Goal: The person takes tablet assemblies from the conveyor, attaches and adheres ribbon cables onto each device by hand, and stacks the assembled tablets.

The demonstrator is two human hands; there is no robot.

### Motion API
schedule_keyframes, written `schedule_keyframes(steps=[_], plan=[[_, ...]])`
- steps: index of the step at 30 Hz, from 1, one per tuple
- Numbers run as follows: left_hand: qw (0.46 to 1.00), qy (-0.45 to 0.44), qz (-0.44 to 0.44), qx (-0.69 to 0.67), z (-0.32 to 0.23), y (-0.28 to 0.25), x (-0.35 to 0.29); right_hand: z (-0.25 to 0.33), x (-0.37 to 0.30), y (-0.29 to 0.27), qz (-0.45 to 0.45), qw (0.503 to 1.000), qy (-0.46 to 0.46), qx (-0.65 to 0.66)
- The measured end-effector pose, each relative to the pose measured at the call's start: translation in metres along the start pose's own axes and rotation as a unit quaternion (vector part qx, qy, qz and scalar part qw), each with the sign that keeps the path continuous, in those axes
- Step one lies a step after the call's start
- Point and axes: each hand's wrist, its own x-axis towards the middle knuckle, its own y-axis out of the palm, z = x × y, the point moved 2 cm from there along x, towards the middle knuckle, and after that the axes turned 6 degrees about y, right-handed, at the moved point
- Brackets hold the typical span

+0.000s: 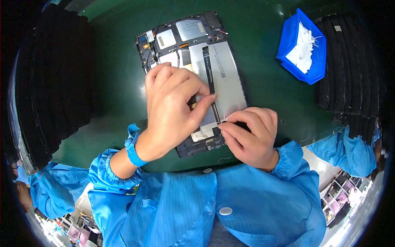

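Note:
An opened tablet (232,76) lies slightly tilted on the green work surface, its silvery plates, circuit parts and black frame exposed. Along its middle runs a long, thin black flex cable (208,68). My left hand (170,105) reaches over the tablet's left side, thumb and forefinger pinched together on the cable about halfway down. Near the tablet's lower end, my right hand (255,136) pinches at the cable's lower end. Its fingertips partly cover that end, so I cannot see whether it is seated. A blue strap (132,149) circles my left wrist.
At the back right stands a blue plastic bin (318,75) holding white paper-like scraps (303,49). Tall black ridged stacks rise at the left (53,82) and right (347,66). Blue sleeves of other people (53,191) show at both lower edges, with shelving (343,191) behind.

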Motion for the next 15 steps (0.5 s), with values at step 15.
schedule_keyframes(steps=[15], plan=[[1.0, 0.007, 0.0, 0.005, 0.0022, 0.0033, -0.0007, 0.0009, -0.0034, 0.0033, -0.018, 0.998, -0.015, -0.05]])
